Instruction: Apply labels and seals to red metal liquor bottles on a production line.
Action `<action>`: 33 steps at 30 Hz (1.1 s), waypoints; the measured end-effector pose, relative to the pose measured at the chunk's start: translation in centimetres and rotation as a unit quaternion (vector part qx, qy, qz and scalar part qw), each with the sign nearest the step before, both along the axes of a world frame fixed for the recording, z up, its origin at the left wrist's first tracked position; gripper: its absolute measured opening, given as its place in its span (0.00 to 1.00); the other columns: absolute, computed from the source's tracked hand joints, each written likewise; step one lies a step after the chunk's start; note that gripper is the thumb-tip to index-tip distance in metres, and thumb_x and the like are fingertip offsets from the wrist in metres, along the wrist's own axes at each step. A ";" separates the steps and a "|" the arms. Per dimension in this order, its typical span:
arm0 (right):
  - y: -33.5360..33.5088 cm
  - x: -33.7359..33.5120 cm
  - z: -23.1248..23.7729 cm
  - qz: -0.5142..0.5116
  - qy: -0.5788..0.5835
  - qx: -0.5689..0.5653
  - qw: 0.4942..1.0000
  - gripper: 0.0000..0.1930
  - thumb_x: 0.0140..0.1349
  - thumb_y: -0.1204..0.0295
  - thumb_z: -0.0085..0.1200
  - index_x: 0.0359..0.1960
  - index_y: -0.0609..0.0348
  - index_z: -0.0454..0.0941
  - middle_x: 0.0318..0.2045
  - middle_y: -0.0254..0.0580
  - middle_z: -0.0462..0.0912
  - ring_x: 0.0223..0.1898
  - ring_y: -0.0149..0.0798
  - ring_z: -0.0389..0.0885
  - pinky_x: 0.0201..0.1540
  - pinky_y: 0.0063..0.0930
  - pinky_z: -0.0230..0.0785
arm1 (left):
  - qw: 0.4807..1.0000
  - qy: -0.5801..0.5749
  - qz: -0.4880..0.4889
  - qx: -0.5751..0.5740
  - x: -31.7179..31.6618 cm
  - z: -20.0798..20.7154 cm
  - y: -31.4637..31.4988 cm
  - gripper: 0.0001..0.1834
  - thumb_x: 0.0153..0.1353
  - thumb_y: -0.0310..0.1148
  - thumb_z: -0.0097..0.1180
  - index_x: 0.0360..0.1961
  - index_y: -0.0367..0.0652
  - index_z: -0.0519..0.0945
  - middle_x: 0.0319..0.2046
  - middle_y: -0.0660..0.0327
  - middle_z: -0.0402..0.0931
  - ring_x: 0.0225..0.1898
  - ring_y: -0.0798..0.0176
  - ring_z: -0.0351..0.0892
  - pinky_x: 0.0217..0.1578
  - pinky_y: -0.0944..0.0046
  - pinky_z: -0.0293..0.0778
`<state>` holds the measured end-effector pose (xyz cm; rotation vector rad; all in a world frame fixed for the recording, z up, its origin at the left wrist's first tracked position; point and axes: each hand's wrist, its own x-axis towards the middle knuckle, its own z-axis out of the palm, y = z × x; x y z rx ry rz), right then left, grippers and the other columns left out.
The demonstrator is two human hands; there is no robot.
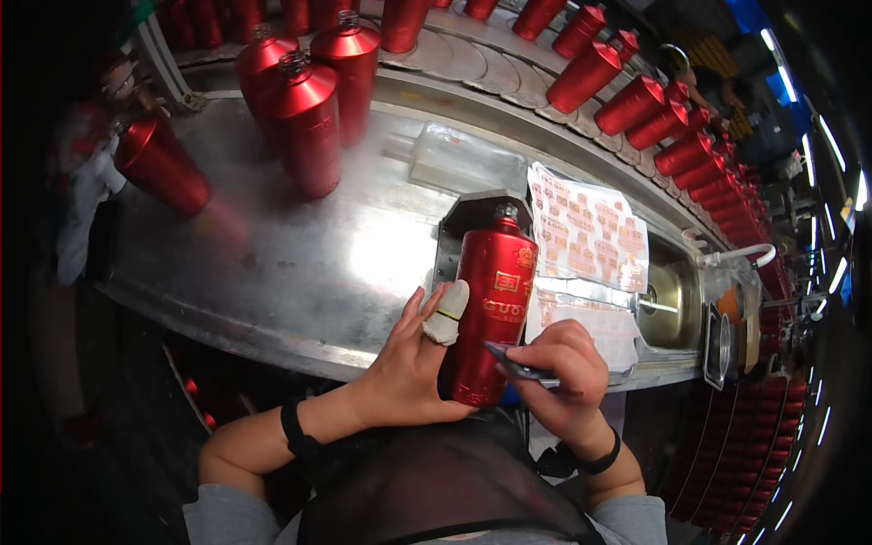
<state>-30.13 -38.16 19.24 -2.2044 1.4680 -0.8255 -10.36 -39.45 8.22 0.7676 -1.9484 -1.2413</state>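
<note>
A glossy red bottle with gold lettering and an uncapped clear neck leans back against a dark metal stand at the counter's near edge. My left hand grips its lower left side, thumb near the base. A white pad, held by a thin band, wraps one of that hand's fingers. Closed around a small dark pointed tool, perhaps tweezers, my right hand is at the bottle's lower right. The tool's tip is at the red surface; whether it touches I cannot tell.
Sheets of gold-and-red stickers lie right of the bottle, beside a sink with a white tap. Three red bottles stand at the far left, another farther left. A curved conveyor carries many more behind a clear plastic box.
</note>
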 end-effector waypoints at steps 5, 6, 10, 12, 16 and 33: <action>-1.8 0.8 -0.6 -0.020 0.023 -0.032 0.999 0.16 0.40 0.81 0.64 0.36 0.61 0.82 0.29 0.41 0.76 0.31 0.44 0.75 0.34 0.36 0.67 | 0.998 -0.008 0.032 -0.046 -0.2 0.2 0.1 0.63 0.40 0.47 0.75 0.72 0.34 0.50 0.70 0.36 0.50 0.71 0.33 0.51 0.67 0.31 0.46; -1.6 1.0 -0.6 -0.020 0.022 -0.033 0.999 0.16 0.40 0.81 0.64 0.36 0.61 0.82 0.29 0.41 0.76 0.31 0.44 0.75 0.34 0.36 0.67 | 0.998 -0.004 0.047 -0.047 -0.3 0.1 0.2 0.63 0.40 0.47 0.75 0.71 0.34 0.51 0.69 0.35 0.51 0.71 0.32 0.51 0.66 0.30 0.47; -1.2 1.1 -0.6 0.065 0.045 -0.031 0.996 0.19 0.36 0.79 0.64 0.37 0.59 0.82 0.31 0.39 0.78 0.33 0.44 0.76 0.36 0.37 0.67 | 0.999 -0.008 0.030 -0.032 -0.3 0.3 -0.2 0.59 0.41 0.47 0.75 0.70 0.35 0.55 0.69 0.36 0.52 0.71 0.31 0.52 0.66 0.30 0.48; -1.6 0.9 -0.6 0.019 0.063 -0.060 0.996 0.19 0.36 0.76 0.63 0.37 0.58 0.83 0.31 0.38 0.78 0.34 0.43 0.77 0.36 0.36 0.67 | 0.999 -0.017 0.029 -0.032 -0.1 0.5 0.0 0.60 0.41 0.48 0.75 0.70 0.35 0.54 0.69 0.36 0.52 0.71 0.32 0.51 0.66 0.30 0.48; -2.1 1.9 -0.9 0.105 0.117 -0.094 0.983 0.17 0.39 0.74 0.60 0.37 0.58 0.83 0.30 0.38 0.78 0.32 0.42 0.77 0.36 0.36 0.68 | 0.999 -0.024 0.015 -0.033 0.1 0.1 0.0 0.59 0.41 0.49 0.75 0.70 0.36 0.56 0.69 0.36 0.51 0.72 0.32 0.49 0.65 0.29 0.47; -0.2 -1.1 -1.2 -0.052 -0.130 0.049 0.989 0.12 0.43 0.80 0.71 0.31 0.59 0.82 0.25 0.40 0.78 0.28 0.39 0.76 0.30 0.30 0.66 | 0.994 -0.093 -0.049 -0.031 0.4 1.7 -1.8 0.59 0.37 0.45 0.76 0.70 0.37 0.59 0.68 0.32 0.52 0.70 0.31 0.53 0.68 0.34 0.46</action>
